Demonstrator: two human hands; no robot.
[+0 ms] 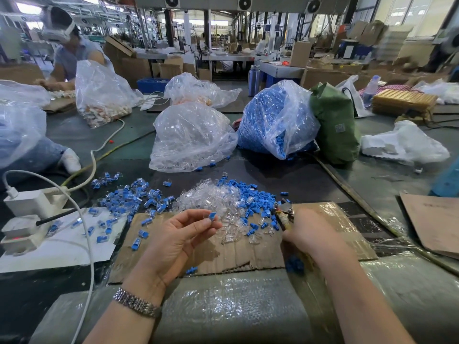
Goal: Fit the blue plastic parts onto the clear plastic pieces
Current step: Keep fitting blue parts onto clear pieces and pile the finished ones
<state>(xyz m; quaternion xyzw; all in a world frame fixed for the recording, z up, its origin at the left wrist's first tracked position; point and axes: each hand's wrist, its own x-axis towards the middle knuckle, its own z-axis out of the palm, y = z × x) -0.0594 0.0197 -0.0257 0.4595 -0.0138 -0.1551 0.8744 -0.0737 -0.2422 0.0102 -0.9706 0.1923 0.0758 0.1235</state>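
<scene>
My left hand (178,232) pinches a clear plastic piece with a blue part (211,216) in it between thumb and fingertips, just above the cardboard sheet (330,219). My right hand (310,232) grips pliers (283,211) by their handles, jaws pointing at the loose parts. A heap of clear pieces (211,197) lies in front of my hands, with loose blue parts (258,197) to its right. Fitted blue-and-clear pieces (134,197) are scattered to the left. Some blue parts (294,265) lie under my right wrist.
A bag of clear pieces (191,137) and a bag of blue parts (275,120) stand behind the heaps, beside a green sack (335,125). A white power strip with cable (32,204) sits at the left. Another person (69,53) works at the far left.
</scene>
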